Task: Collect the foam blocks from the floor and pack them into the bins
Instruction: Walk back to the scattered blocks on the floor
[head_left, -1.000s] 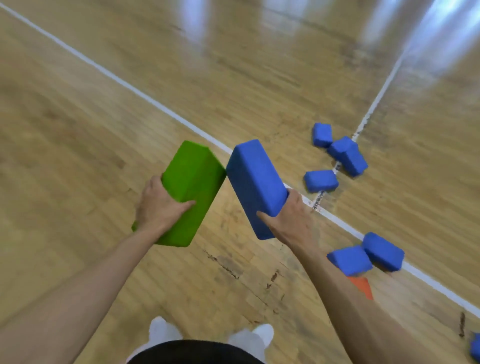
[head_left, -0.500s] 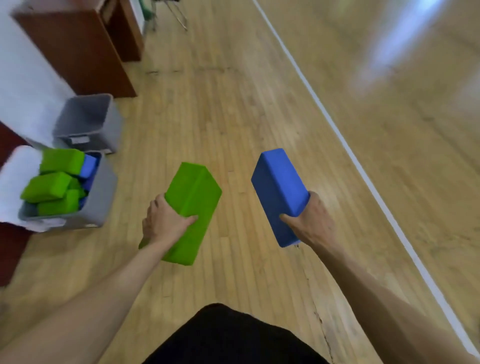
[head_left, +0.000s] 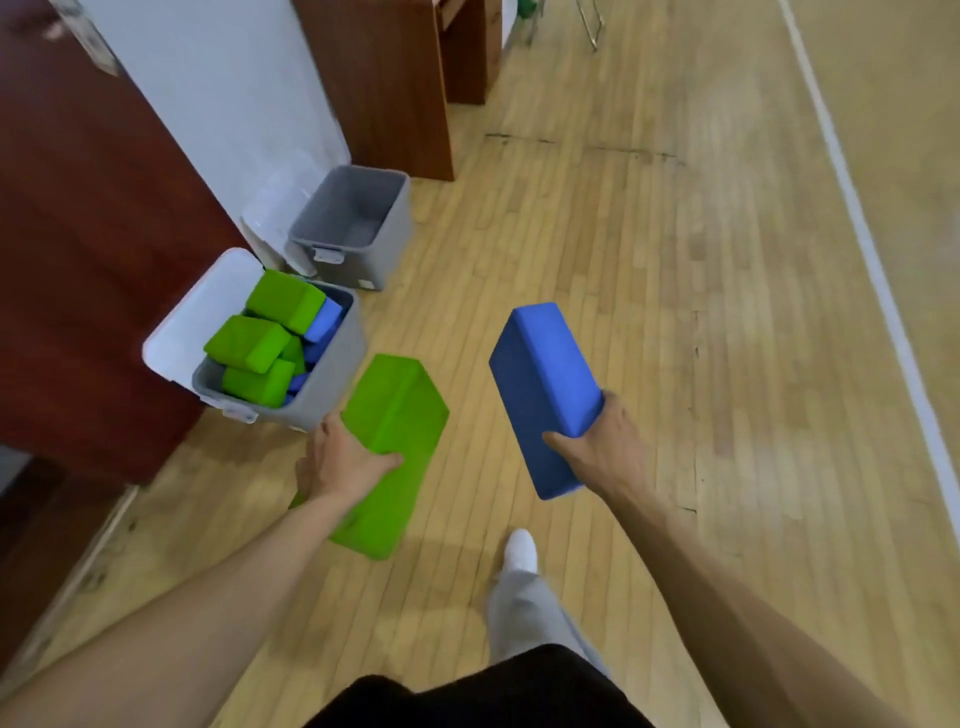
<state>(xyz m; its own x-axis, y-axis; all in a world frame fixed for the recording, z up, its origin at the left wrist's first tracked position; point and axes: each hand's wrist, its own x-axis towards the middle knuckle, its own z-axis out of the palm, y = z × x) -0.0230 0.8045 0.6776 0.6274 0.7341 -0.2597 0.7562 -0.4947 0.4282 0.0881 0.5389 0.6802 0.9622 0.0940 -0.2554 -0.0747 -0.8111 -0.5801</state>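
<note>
Wooden gym floor (head_left: 675, 312); hands hold green block (head_left: 400, 415), blue block (head_left: 540, 374)

Left hand (head_left: 343, 467) — fingers tucked behind the green block (head_left: 395, 447), only the thumb shows; same for the right hand (head_left: 602, 447) on the blue block (head_left: 545, 384). In the near bin (head_left: 337, 384), packed blue blocks (head_left: 324, 319) are mostly buried under packed green blocks (head_left: 249, 343). The far bin (head_left: 395, 244) has a label (head_left: 367, 283) — too small to read. Metal legs (head_left: 587, 26) are cut by the top edge.

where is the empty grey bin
In the head view the empty grey bin sits upper left of centre on the wood floor, by the white wall, just beyond the block-filled bin.
</note>
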